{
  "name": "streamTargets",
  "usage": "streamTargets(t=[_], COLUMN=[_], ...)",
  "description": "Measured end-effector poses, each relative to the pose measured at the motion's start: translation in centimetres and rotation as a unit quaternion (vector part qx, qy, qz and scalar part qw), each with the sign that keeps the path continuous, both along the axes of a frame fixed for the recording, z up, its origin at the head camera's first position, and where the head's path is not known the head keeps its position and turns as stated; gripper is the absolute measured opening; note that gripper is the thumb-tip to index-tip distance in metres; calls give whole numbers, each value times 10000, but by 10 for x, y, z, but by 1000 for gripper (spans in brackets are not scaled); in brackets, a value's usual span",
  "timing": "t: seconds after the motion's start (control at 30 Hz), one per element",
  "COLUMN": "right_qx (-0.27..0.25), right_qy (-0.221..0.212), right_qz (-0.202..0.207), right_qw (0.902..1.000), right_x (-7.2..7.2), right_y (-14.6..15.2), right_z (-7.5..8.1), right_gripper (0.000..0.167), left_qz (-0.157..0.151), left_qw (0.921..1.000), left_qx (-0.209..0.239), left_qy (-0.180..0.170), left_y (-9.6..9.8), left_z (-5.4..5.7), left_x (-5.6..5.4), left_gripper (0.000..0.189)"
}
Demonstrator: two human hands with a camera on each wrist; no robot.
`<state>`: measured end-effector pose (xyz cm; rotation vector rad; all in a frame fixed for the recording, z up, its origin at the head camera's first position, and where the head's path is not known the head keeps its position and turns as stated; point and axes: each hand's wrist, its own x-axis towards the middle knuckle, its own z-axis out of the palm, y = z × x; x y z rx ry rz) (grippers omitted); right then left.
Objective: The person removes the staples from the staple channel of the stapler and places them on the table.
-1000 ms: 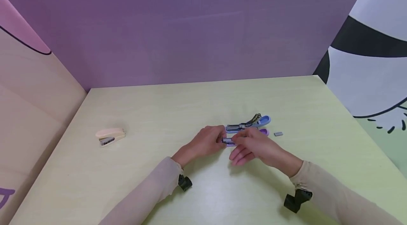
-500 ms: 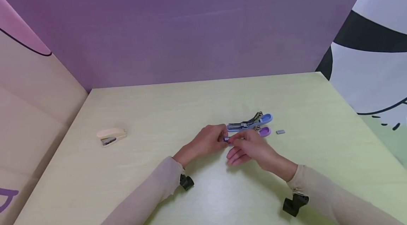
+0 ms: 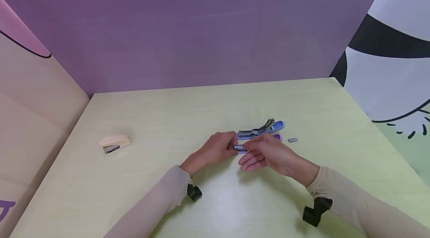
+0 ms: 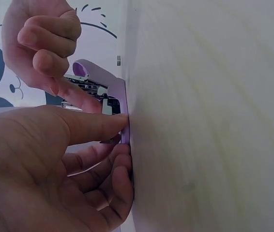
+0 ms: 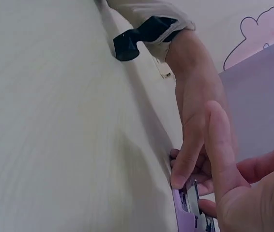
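Observation:
My left hand (image 3: 221,146) grips the front end of a purple stapler (image 4: 124,96), which lies folded open on the table. In the left wrist view the left thumb presses near its metal end, with the other fingers curled around the far side. My right hand (image 3: 268,153) is over the stapler's middle, a fingertip reaching into the metal staple channel (image 3: 240,148). Its other fingers are spread loosely toward me. The right hand covers much of the stapler's rear in the head view. Just behind lies a blue stapler (image 3: 277,126), also folded open.
A small grey strip of staples (image 3: 293,140) lies to the right of the staplers. A cream stapler (image 3: 115,144) stands at the left of the pale table (image 3: 161,114). A purple wall (image 3: 215,28) rises behind the table, with printed panels on both sides.
My right fingertips slid left along the staple channel toward the left hand, then drew back right, showing more of the channel. The left hand keeps its hold on the purple stapler.

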<state>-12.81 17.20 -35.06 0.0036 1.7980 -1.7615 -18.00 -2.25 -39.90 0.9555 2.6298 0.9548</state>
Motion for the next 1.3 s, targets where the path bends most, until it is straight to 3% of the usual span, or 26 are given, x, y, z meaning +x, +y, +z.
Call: streamTargets(t=[0.2, 0.37, 0.47, 0.57, 0.67, 0.8, 0.87, 0.93, 1.17, 1.3], right_qx=[-335, -320, -48, 518, 1357, 2427, 2722, 2878, 2407, 2166], right_qy=[-95, -3, 191, 708, 1435, 2355, 2672, 2853, 2699, 2732], right_qz=[-148, -246, -321, -373, -401, -326, -301, -332, -789, -1086], right_qw=[9993, 9992, 9993, 9954, 9795, 9405, 9239, 9136, 9290, 9309], right_x=[2, 2, 1, -3, -7, -10, -10, -10, -12, -11], right_y=[-1, -5, -9, -12, -13, -14, -15, -17, -24, -27], right_z=[-5, -8, -13, -18, -24, -30, -33, -34, -34, -32], right_gripper=[41, 40, 37, 30, 19, 7, 6, 6, 6, 4], left_qz=[-50, -96, -104, -102, -62, -12, -2, -12, -47, -55], left_qw=[10000, 9999, 9999, 9999, 10000, 9999, 9999, 9999, 10000, 10000], left_qx=[26, 85, 93, 72, 27, 17, 26, 45, 46, 35], left_qy=[27, 109, 94, 90, 5, -131, -136, -101, -16, -33], left_y=[0, -1, -1, 0, 1, 1, 1, 1, -2, -3], left_z=[-2, 0, 0, -1, 0, 0, 0, 0, -2, -2], left_x=[-1, -1, -1, -1, 0, 1, 1, 1, 0, 0], left_gripper=[17, 17, 17, 17, 17, 17, 18, 18, 17, 16])
